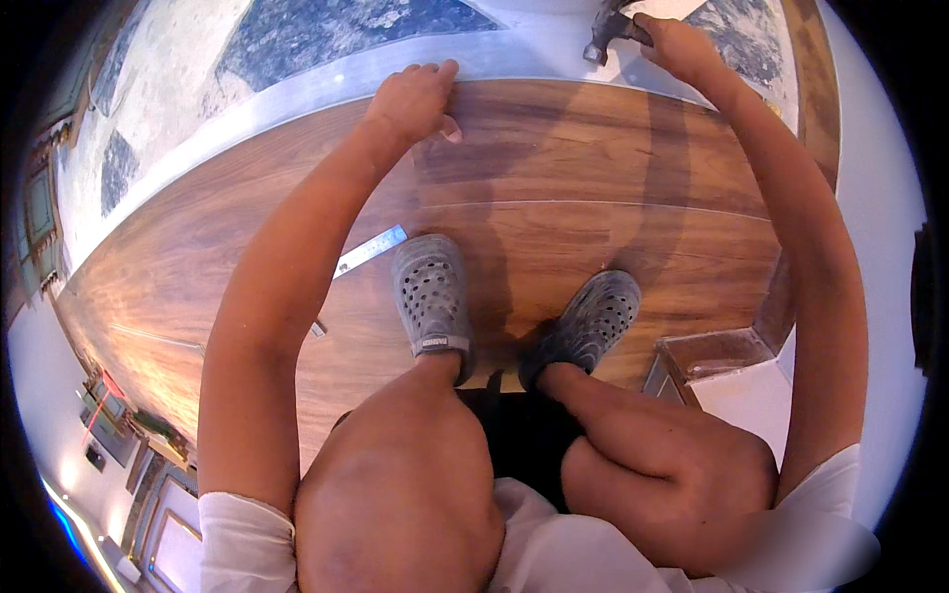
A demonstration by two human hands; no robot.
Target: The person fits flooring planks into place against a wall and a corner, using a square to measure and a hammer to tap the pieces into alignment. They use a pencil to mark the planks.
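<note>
At the top right, my right hand (682,47) is closed round the dark handle of a hammer (615,34). The hammer's metal head points down and to the left, over the pale strip beyond the floor's far edge. My left hand (410,102) rests at that edge of the brown wood plank flooring (554,138). Its fingers lie over the edge and its thumb is spread apart on the planks. I see nothing held in it.
My feet, in grey perforated clogs (431,287), stand on the planks. A steel ruler (372,251) lies beside the left clog. Beyond the planks runs pale flooring with dark patches (336,40). A white wall (880,267) and a brown-edged step (717,353) stand at right.
</note>
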